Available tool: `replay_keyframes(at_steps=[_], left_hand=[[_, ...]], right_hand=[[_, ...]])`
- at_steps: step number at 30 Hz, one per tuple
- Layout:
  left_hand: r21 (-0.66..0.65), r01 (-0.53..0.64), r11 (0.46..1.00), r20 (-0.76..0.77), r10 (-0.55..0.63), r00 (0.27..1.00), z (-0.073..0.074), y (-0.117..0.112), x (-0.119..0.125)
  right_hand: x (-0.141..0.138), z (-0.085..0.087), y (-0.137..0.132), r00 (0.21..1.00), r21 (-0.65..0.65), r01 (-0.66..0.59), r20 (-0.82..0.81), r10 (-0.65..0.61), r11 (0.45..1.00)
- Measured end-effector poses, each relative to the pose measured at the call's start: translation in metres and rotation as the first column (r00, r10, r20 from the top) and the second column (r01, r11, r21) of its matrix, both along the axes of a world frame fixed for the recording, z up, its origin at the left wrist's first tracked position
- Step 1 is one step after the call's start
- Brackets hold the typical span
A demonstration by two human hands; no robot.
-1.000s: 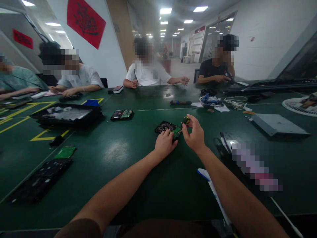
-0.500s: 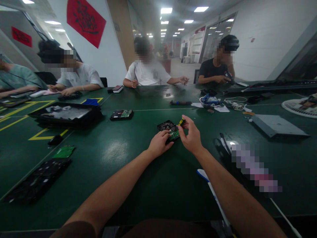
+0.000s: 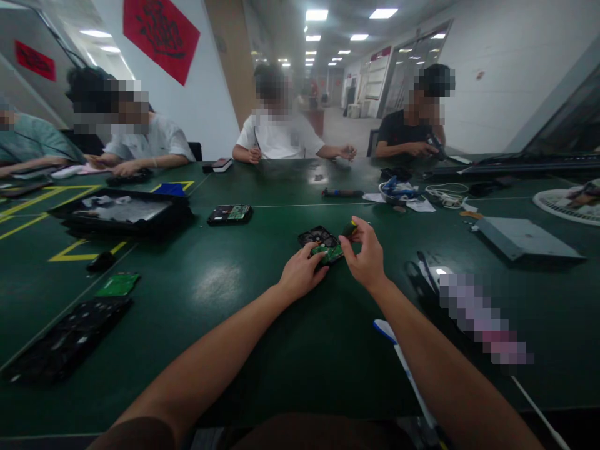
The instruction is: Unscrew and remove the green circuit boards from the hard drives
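Observation:
In the middle of the table lies a hard drive (image 3: 315,236), its black casing at the far side and a green circuit board (image 3: 334,253) at the near side. My left hand (image 3: 300,273) grips the drive from the left, fingers on the board and thumb along its near edge. Between the thumb and fingers of my right hand (image 3: 366,256) is a screwdriver (image 3: 349,229) with a yellow and black handle. It is tilted just right of the drive; its tip I cannot make out.
Another hard drive (image 3: 229,214) lies farther left, near a black tray (image 3: 173,219). At the left are a loose green board (image 3: 118,284) and black drive casings (image 3: 70,337). A grey metal box (image 3: 529,237) stands right. Several people sit across the green table (image 3: 262,350).
My right hand has shifted slightly right, and the screwdriver has tilted away from the drive. More of the green board shows now. My left hand has stayed nearly still on the drive.

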State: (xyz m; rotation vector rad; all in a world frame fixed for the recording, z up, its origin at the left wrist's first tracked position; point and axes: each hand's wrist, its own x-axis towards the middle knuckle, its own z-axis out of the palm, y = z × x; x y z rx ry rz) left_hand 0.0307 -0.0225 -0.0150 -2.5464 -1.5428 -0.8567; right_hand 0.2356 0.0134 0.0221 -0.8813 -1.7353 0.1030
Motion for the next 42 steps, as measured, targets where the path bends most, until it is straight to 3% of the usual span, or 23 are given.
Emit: replay_keyframes(at_steps=[7,33,42], left_hand=[[0.003,0.062,0.998,0.052,-0.062,0.997,0.0011,0.0057,-0.004],[-0.021,0.039,0.999,0.048,-0.038,0.998,-0.003,0.0076,-0.0026],[-0.031,0.044,0.999,0.035,-0.043,0.998,0.0031,0.0043,-0.0013]], right_hand=[[0.0013,0.0017,-0.0014,1.0,-0.005,0.0,0.022,0.0,1.0],[-0.0007,0.005,-0.0049,0.999,0.002,-0.04,0.016,0.04,0.999],[0.0009,0.0041,-0.0038,1.0,0.001,-0.021,0.014,0.021,1.0]])
